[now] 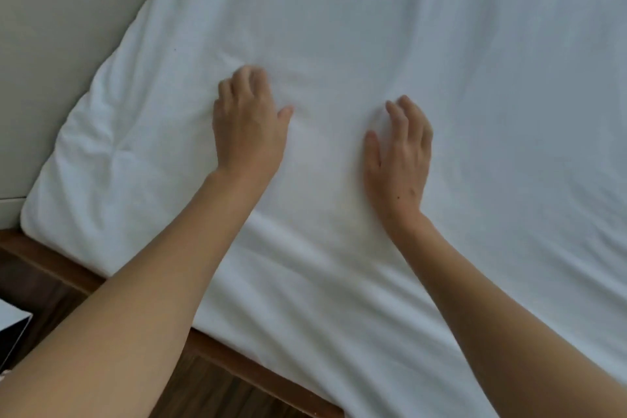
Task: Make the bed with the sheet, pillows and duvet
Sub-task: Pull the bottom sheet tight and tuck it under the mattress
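Note:
A white sheet [475, 112] covers the mattress and fills most of the view, with soft wrinkles near the corner at the left. My left hand [249, 125] lies palm down on the sheet near that corner, its fingers straight and pressing the cloth. My right hand [400, 159] rests flat on the sheet a short way to the right, fingers straight and together. Neither hand grips anything. No pillow or duvet is in view.
The wooden bed frame [237, 360] runs along the mattress's near edge. A pale wall or headboard [51, 44] stands at the left. A dark object with a white edge [13, 332] sits at the lower left on the wooden floor [203, 394].

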Motion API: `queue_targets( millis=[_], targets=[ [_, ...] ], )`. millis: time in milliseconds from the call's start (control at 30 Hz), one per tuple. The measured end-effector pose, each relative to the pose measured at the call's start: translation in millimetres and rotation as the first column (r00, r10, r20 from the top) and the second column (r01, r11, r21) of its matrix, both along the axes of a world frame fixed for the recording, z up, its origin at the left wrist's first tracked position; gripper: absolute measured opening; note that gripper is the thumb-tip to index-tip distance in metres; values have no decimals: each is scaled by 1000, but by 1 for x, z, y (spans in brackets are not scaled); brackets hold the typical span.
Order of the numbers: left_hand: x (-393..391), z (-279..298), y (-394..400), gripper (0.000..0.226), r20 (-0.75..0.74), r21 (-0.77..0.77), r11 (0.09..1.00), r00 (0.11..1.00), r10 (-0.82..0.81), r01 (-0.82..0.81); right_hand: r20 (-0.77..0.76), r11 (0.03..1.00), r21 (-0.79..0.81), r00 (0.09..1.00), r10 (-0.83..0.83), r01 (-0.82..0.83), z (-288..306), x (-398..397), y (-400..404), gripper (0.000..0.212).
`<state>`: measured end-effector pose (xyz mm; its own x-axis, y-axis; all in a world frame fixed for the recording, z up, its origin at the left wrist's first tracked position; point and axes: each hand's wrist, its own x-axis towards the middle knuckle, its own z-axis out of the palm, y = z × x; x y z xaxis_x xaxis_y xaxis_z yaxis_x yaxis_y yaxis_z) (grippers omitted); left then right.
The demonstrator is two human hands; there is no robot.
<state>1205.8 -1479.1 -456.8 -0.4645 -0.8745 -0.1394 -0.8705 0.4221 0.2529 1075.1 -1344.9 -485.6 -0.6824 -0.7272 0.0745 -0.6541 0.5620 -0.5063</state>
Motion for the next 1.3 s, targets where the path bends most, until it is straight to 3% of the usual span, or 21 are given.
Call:
queue_targets(
  millis=[100, 167, 300, 500, 733, 867, 1000, 1067, 1167, 1233, 1300],
  targets=[
    [-22, 8, -17, 52, 141, 2, 997, 987, 74, -75, 53, 997, 71, 999, 0, -4, -5, -13, 4, 42],
    [-31, 10, -26, 47, 207, 35, 999, 978, 10, -18, 26, 997, 79, 1000, -11, 9, -7, -10, 2, 40],
    [-31, 5, -29, 28, 178, 86, 989, 975, -132, 118, 27, 995, 79, 997, -66, 63, -6, -3, -4, 39],
    [-31, 25, -42, 24, 168, 196, 978, 980, -110, 76, 39, 994, 89, 997, -60, 56, -6, -2, -3, 43],
    [-20, 63, -35, 27, 77, -6, 990, 988, -137, 138, 34, 987, 161, 999, -32, 26, 1, 14, -19, 65],
    [-20, 40, -26, 23, 129, -82, 983, 980, -153, 164, 1, 942, 334, 1000, 25, -24, -8, 25, -35, 70],
    [-20, 17, -27, 15, 152, -66, 987, 979, -136, 147, 61, 890, 414, 982, 181, -190, -4, 27, -53, 68],
    [-17, 14, -30, 10, 54, -24, 993, 992, -112, 113, 86, 873, 407, 963, 256, -269, -3, 26, -60, 67],
    [-8, 23, -41, 27, -90, -16, 998, 994, 55, -57, 93, 862, 379, 941, 326, -336, -2, 27, -72, 65],
    [4, 26, -55, 40, -59, -100, 979, 983, 174, -179, 95, 845, 372, 922, 376, -384, -1, 28, -82, 63],
    [14, 23, -72, 49, 26, -84, 965, 968, 251, -248, 91, 822, 366, 896, 434, -435, -1, 31, -92, 61]
  ],
)
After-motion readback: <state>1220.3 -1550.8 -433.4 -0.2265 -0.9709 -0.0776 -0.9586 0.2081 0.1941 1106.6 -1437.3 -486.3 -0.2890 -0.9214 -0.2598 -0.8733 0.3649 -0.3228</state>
